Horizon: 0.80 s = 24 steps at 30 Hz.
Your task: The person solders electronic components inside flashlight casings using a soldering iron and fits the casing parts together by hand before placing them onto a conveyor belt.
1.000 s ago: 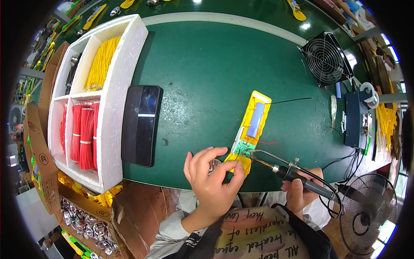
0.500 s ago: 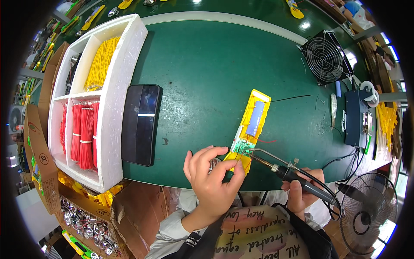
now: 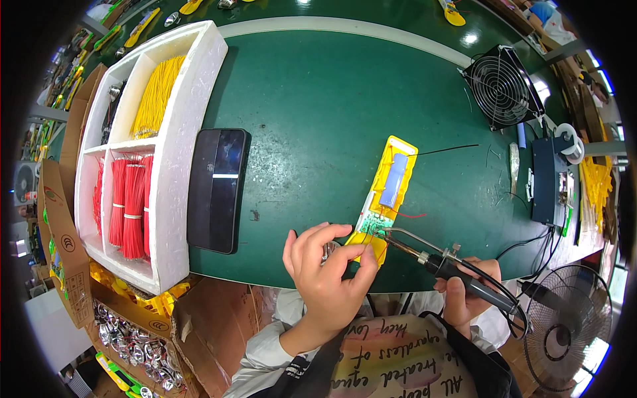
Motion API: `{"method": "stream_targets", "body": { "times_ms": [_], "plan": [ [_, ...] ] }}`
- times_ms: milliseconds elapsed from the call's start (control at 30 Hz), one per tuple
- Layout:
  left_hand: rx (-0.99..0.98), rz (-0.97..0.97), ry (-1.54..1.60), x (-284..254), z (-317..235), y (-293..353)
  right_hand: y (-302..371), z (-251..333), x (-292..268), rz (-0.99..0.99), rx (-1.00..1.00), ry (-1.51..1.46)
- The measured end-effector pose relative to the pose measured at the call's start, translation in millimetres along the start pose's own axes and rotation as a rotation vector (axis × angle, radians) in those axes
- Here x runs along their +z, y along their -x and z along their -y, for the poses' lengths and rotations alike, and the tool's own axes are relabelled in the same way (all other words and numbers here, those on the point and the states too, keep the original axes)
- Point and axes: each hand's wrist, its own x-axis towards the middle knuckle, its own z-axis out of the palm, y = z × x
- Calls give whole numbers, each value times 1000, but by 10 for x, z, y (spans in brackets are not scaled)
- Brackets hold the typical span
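Hands first: what are they doing?

The right hand [image 3: 466, 296], lower right of the frame, grips a soldering iron [image 3: 432, 263]. The left hand [image 3: 326, 277] curls at lower centre, thumb and finger at the bottom end of a yellow casing [image 3: 380, 184]; I cannot tell whether they pinch anything.

And where is that casing?

Just right of centre on the green bench [image 3: 298, 99], slanting, with a blue battery [image 3: 395, 180] and a green circuit board [image 3: 375, 223] inside. The iron's tip is at the board.

What could go wrong?

A slip of the right hand could burn the left fingertips, since they sit so near the tip. If the casing slides, the iron could touch the wrong spot or melt the plastic. The red wire [image 3: 415, 215] pokes out nearby; a stray tip could scorch it.
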Motion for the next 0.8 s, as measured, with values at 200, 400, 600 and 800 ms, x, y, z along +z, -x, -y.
{"method": "stream_targets", "body": {
  "times_ms": [200,400,600,800],
  "plan": [
    [3,-2,-2,1,3,0,-3,-1,-19,10,-24,21],
    [15,3,-17,4,0,7,14,-1,-67,-137,-58,-87],
    [31,8,-60,-1,-25,40,53,-15,-155,-193,-40,-93],
    [43,6,-137,30,8,79,100,-87,-211,-231,-48,-127]
  ]
}}
